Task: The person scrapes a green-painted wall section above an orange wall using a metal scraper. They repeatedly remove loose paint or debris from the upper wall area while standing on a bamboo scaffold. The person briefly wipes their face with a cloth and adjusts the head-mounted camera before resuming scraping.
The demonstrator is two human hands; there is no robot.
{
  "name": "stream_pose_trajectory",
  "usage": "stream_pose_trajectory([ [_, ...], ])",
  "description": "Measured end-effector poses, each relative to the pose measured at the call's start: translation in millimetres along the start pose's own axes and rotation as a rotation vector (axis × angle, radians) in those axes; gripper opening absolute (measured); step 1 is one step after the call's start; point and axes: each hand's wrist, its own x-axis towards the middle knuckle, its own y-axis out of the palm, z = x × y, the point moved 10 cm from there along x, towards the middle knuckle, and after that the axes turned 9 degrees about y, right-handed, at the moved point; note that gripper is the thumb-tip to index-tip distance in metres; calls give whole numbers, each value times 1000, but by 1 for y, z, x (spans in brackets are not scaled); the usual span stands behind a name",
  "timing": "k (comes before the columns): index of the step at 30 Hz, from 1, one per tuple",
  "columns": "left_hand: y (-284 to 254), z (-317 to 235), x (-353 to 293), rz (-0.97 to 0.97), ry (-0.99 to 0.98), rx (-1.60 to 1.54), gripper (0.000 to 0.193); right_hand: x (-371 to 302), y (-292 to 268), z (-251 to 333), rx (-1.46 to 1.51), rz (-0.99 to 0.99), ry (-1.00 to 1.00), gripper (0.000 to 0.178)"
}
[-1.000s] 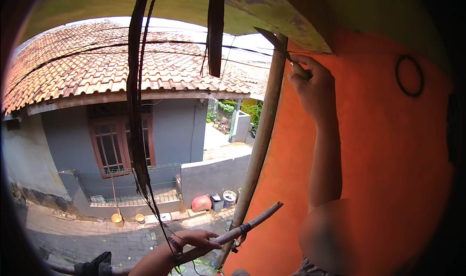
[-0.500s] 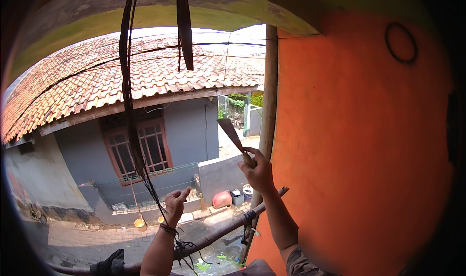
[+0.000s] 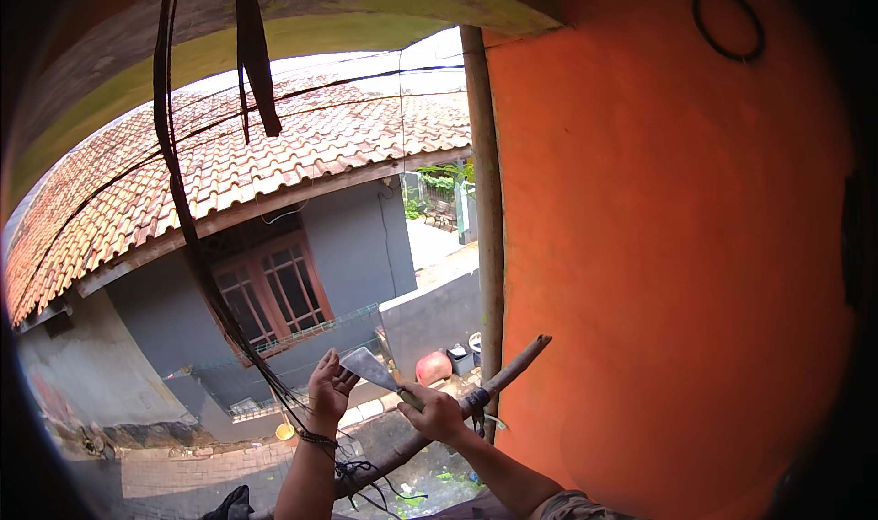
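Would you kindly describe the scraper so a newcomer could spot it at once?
Left of the big orange wall, the right hand shows by a low, slanting pole. It holds the scraper, set apart from the round pole by its flat, flaring, greyish blade.

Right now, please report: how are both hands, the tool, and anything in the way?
Right hand grips scraper. Left hand open beside scraper; contact unclear. Pole passes behind right hand; dark strips hang near left hand.

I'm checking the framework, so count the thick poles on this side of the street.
2: the upright pole beside the orange wall, and the slanting pole crossing it low down, partly covered by the right hand. Others may be hidden.
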Motion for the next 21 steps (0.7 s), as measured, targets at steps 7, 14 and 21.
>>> stream_pose_trajectory([
  [7,-9,2,10,-50,-8,142,42,1,-4,-7,-42,77,45,39],
  [14,-22,19,-1,175,-376,980,44,-5,6,1,-97,206,-71,41],
  [21,-51,21,5,52,-322,867,34,-8,16,-1,-81,321,-36,44],
])
